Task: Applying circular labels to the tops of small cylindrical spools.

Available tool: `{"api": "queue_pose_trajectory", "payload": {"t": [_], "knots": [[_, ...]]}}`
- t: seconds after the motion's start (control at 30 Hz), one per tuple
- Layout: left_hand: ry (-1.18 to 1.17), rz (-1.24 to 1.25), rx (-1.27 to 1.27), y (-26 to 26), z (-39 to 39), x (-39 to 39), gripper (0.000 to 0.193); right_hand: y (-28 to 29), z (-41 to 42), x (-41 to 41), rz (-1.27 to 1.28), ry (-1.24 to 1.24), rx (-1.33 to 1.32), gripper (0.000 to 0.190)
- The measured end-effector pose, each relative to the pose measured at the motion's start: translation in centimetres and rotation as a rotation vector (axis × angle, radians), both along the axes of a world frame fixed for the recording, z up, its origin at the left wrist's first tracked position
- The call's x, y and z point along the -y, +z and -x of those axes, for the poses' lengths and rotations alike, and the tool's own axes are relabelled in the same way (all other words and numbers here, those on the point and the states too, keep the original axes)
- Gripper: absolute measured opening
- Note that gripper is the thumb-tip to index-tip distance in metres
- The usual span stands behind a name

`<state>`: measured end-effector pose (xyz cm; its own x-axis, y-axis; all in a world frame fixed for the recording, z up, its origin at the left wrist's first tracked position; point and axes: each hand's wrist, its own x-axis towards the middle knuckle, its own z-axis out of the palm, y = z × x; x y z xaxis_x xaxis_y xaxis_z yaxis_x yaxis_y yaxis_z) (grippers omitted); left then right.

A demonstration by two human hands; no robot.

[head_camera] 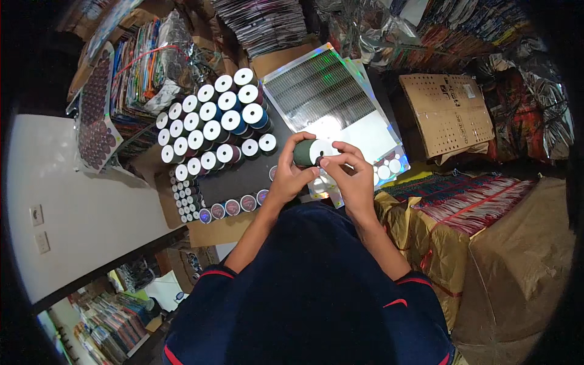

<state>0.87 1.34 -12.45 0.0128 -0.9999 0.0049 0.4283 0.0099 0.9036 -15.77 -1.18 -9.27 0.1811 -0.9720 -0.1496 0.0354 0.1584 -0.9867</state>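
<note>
A dark green spool of thread [304, 153] lies on its side in the air, its white end disc [326, 147] turned toward my right. Wrapped around the green side is my left hand [290, 175], fingers behind and thumb in front. The thumb and forefinger of my right hand [353, 175] meet at the disc, just below its centre hole. Between those fingertips is a small dark piece [319, 161], too small to make out. Another finger of that hand touches the disc's far edge. Beneath the hands lie shiny sticker sheets [369, 132], one bearing round white spots [384, 172].
White-topped thread spools [230, 119] stand in rows on the dark tabletop [237, 178]. Several spools with round printed labels [232, 207] line the front edge. Smaller spools [186, 200] sit at the left. A cardboard box [447, 116] and wrapped bundles [474, 196] flank the right.
</note>
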Motion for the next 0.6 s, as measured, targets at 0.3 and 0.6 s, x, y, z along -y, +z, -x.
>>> {"api": "queue_pose_trajectory", "payload": {"t": [0.3, 0.6], "knots": [[-0.009, 0.004, 0.016, -0.19, -0.12, 0.22, 0.066, 0.10, 0.03, 0.07, 0.023, 0.005, -0.023, 0.017], [-0.016, 0.017, 0.011, -0.47, -0.31, 0.37, 0.067, 0.19, -0.01, 0.16, 0.032, 0.003, -0.044, 0.015]]}}
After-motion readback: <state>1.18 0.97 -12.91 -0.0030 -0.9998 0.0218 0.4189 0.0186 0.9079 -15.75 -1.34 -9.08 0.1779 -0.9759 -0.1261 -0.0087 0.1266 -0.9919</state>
